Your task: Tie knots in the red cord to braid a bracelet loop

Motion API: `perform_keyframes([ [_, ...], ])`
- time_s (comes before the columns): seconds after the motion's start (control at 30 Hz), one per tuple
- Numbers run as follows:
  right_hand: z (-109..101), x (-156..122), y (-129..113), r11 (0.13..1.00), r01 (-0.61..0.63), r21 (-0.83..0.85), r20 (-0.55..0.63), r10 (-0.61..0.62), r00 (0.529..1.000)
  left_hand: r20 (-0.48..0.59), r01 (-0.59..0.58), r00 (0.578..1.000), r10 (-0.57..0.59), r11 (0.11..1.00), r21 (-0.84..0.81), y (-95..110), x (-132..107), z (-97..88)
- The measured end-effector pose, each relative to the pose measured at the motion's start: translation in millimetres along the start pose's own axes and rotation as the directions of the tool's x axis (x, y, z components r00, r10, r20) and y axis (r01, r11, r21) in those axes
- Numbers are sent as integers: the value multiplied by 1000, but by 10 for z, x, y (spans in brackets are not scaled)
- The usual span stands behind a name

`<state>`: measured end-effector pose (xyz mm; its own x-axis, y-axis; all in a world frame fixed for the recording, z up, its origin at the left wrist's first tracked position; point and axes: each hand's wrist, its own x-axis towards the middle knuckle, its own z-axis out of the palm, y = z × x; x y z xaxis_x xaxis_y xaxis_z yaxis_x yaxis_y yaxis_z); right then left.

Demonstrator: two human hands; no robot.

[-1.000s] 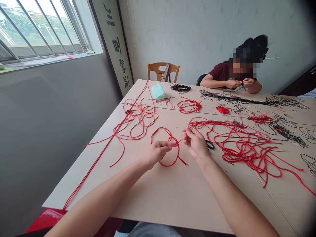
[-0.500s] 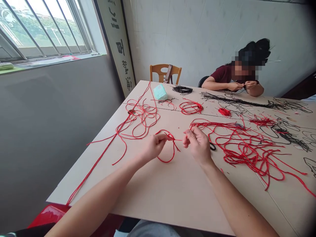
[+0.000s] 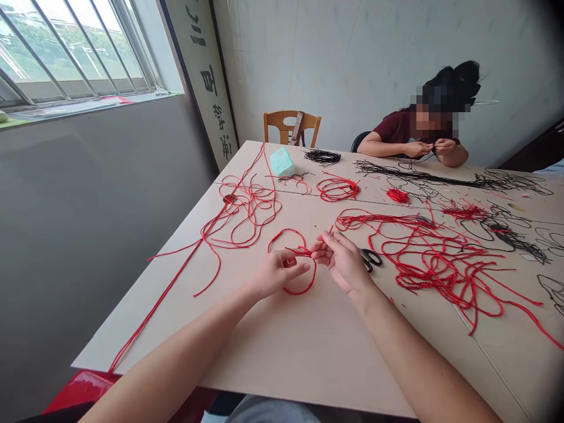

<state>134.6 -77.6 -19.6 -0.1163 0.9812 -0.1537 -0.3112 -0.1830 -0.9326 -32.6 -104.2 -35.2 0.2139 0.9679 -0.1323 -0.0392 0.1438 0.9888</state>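
A loop of twisted red cord (image 3: 304,291) lies on the table between my hands, its knotted middle and loose strands running from one hand to the other. My left hand (image 3: 279,273) has its fingers curled on the cord, a bit of red showing between them, with the thumb stretched to the right. My right hand (image 3: 341,258) pinches a strand of the cord between thumb and forefinger; a short red end pokes up above them. The other right fingers are loosely bent. Black-handled scissors (image 3: 372,258) lie just beyond my right hand, their blades hidden by it.
Tangled red cords (image 3: 440,264) spread to the right; more red cord (image 3: 251,217) lies left. Farther back are a coiled red bundle (image 3: 338,189), a pale green packet (image 3: 282,162) and black cords (image 3: 418,175). Across the table a person (image 3: 418,135) handles black cord.
My right hand has moved left, close to my left hand, and more of the scissors shows. My left thumb has lifted from its closed pinch and stretches right.
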Motion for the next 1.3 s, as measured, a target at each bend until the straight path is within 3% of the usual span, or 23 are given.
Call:
perform_keyframes([
  [0.1, -3, 8, 9, 1000, -12, 12, 6, 12, 1000, 29, -27, 999, 26, 999, 35, -30, 13, 35],
  [0.2, -10, 12, -6, 1000, 3, -19, 4, -3, 1000, 12, 9, 1000, -9, 1000, -30, -39, 27, 27],
  [0.37, 37, -39, 6, 940, 140, -311, 134, -103, 986, 42, -25, 999, 32, 987, -157, -33, 52, -35],
  [0.47, 68, -60, 62, 889, 221, -400, 185, -158, 970, 61, -59, 996, 70, 984, -170, -26, 61, -47],
  [0.67, 92, -62, 199, 830, 328, -451, 128, -303, 944, 123, -110, 984, 125, 986, -125, 10, 49, -13],
  [0.83, 109, -64, 188, 874, 284, -394, 152, -243, 958, 120, -3, 993, 17, 993, -121, 11, 17, -10],
  [1.3, 139, -82, 165, 946, 176, -273, 87, -158, 984, 117, 35, 993, -11, 977, -212, -1, 42, -32],
])
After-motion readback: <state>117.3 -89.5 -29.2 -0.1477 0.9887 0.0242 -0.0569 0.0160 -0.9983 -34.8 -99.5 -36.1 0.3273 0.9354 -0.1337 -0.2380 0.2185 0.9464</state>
